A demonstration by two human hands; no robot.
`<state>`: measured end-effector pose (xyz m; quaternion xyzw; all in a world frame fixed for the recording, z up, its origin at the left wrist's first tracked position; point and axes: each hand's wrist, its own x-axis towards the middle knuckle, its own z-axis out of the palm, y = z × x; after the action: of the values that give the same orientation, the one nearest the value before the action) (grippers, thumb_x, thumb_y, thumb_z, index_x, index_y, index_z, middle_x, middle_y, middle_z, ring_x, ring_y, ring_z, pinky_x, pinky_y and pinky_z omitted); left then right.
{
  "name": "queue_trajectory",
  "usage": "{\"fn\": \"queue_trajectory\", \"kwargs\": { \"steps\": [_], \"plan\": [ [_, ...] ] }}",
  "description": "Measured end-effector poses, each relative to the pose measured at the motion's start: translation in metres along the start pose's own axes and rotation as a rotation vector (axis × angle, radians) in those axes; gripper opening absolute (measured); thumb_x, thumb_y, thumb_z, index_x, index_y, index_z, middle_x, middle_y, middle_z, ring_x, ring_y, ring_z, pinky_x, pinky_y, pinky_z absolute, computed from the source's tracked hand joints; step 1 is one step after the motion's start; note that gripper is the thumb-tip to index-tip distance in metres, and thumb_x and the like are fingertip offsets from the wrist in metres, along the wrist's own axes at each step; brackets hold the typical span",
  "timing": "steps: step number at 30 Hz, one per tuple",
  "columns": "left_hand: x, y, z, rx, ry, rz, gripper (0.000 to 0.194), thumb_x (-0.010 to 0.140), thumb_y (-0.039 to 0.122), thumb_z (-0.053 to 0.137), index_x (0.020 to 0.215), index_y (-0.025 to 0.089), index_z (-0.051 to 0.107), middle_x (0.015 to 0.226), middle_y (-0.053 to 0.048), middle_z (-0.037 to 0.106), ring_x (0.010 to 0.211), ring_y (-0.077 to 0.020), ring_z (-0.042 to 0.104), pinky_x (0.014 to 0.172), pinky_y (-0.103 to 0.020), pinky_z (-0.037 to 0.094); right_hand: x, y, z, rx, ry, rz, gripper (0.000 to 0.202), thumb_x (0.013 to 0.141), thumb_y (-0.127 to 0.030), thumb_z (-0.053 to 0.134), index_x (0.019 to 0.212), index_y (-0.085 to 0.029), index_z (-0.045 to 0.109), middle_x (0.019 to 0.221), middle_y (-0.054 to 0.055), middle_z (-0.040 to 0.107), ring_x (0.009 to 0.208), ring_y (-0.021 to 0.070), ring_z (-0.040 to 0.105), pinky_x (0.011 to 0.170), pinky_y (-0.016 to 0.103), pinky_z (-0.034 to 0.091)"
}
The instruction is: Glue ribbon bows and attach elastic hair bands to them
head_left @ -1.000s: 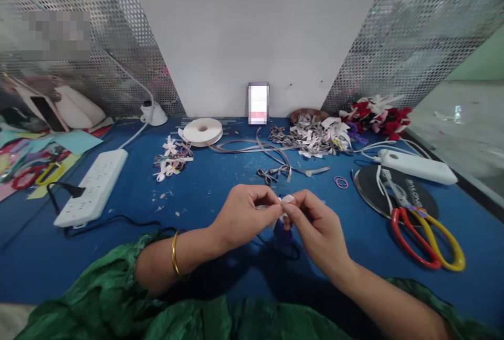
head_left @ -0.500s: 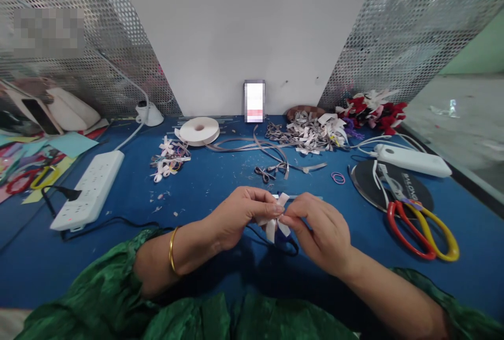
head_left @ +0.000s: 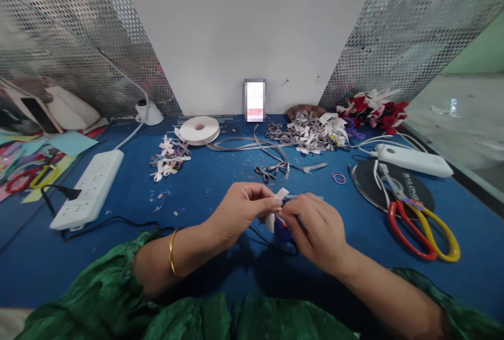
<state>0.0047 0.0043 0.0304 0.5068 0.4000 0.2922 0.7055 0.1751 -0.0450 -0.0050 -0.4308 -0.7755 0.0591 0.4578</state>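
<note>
Both hands meet over the middle of the blue table. My left hand [head_left: 244, 213] pinches a white ribbon bow [head_left: 282, 193] between thumb and fingers; one pale end sticks up and another hangs below. My right hand [head_left: 315, 227] touches the bow from the right, its thumb and index finger pressed together on it. Fingers hide the bow's centre. Under the hands is a dark blue object [head_left: 282, 231] with a black cord, partly covered. Just beyond them lies a small grey bow [head_left: 264, 173].
White ribbon roll [head_left: 199, 131], a pile of bows [head_left: 315, 133] and loose grey ribbon lie at the back. Power strip [head_left: 88, 190] and small bows [head_left: 169, 159] are left. Scissors [head_left: 423, 230] rest over a black disc [head_left: 419, 185] at right, near a hair tie [head_left: 338, 178].
My right hand has shifted slightly left, closer to my left hand. The bow has turned, and less of its lower ribbon ends shows between the fingers.
</note>
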Motion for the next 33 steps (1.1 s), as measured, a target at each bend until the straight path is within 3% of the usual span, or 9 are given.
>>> {"fn": "queue_trajectory", "kwargs": {
  "steps": [2, 7, 10, 14, 22, 29, 33],
  "plan": [
    [0.0012, -0.0011, -0.0008, -0.025, -0.015, -0.033, 0.023, 0.073, 0.029, 0.077, 0.065, 0.012, 0.065, 0.057, 0.0, 0.062, 0.052, -0.0094, 0.052, 0.055, -0.022, 0.041, 0.0003, 0.0016, -0.0004, -0.025, -0.007, -0.011, 0.013, 0.093, -0.017, 0.055, 0.082, -0.022, 0.058, 0.068, 0.0, 0.064, 0.059, 0.0129, 0.056, 0.058, 0.026, 0.041],
    [0.0021, 0.0, -0.0018, 0.142, 0.018, 0.071, 0.025, 0.078, 0.035, 0.074, 0.071, 0.012, 0.068, 0.06, -0.002, 0.065, 0.055, -0.0122, 0.057, 0.058, -0.024, 0.044, 0.0009, -0.0005, 0.0039, 0.311, 0.0, 0.368, 0.006, 0.095, -0.027, 0.057, 0.092, -0.022, 0.06, 0.075, -0.001, 0.065, 0.066, 0.0126, 0.062, 0.061, 0.023, 0.049],
    [0.0018, 0.0001, -0.0011, 0.309, 0.054, 0.135, 0.023, 0.08, 0.034, 0.072, 0.073, 0.012, 0.071, 0.065, -0.005, 0.07, 0.059, -0.0143, 0.061, 0.06, -0.025, 0.046, 0.0012, -0.0026, 0.0058, 0.426, 0.025, 0.483, 0.011, 0.093, -0.031, 0.061, 0.095, -0.021, 0.065, 0.071, -0.002, 0.064, 0.062, 0.0127, 0.06, 0.059, 0.023, 0.049],
    [0.0021, -0.0009, -0.0006, 0.327, 0.015, 0.133, 0.018, 0.08, 0.03, 0.071, 0.074, 0.013, 0.071, 0.067, -0.005, 0.071, 0.062, -0.015, 0.063, 0.062, -0.025, 0.048, 0.0006, -0.0016, 0.0065, 0.386, 0.083, 0.509, 0.014, 0.092, -0.03, 0.062, 0.083, -0.021, 0.068, 0.066, -0.003, 0.063, 0.058, 0.011, 0.057, 0.055, 0.021, 0.045],
    [0.0026, -0.004, -0.0004, 0.243, -0.031, 0.061, 0.016, 0.076, 0.029, 0.073, 0.076, 0.013, 0.069, 0.068, -0.003, 0.069, 0.063, -0.015, 0.062, 0.065, -0.027, 0.048, -0.0054, -0.0009, 0.0069, 0.352, 0.11, 0.508, 0.016, 0.094, -0.031, 0.059, 0.086, -0.02, 0.069, 0.066, -0.002, 0.063, 0.052, 0.01, 0.054, 0.05, 0.022, 0.045],
    [-0.0034, -0.0073, 0.005, 0.598, 0.111, 0.22, 0.015, 0.077, 0.024, 0.068, 0.065, 0.016, 0.07, 0.06, 0.001, 0.063, 0.059, -0.0117, 0.052, 0.058, -0.023, 0.037, -0.0061, -0.003, 0.0093, 0.371, 0.059, 0.559, 0.02, 0.093, -0.034, 0.06, 0.079, -0.021, 0.067, 0.05, -0.006, 0.049, 0.041, 0.0082, 0.042, 0.04, 0.021, 0.034],
    [-0.001, -0.0064, 0.0033, 0.56, 0.121, 0.192, 0.016, 0.078, 0.027, 0.07, 0.069, 0.015, 0.072, 0.064, 0.0, 0.067, 0.061, -0.0122, 0.055, 0.06, -0.023, 0.04, 0.0012, -0.0024, 0.0072, 0.496, 0.023, 0.65, 0.025, 0.094, -0.038, 0.056, 0.079, -0.02, 0.065, 0.053, -0.005, 0.053, 0.044, 0.0088, 0.048, 0.043, 0.02, 0.039]
  ]
}}
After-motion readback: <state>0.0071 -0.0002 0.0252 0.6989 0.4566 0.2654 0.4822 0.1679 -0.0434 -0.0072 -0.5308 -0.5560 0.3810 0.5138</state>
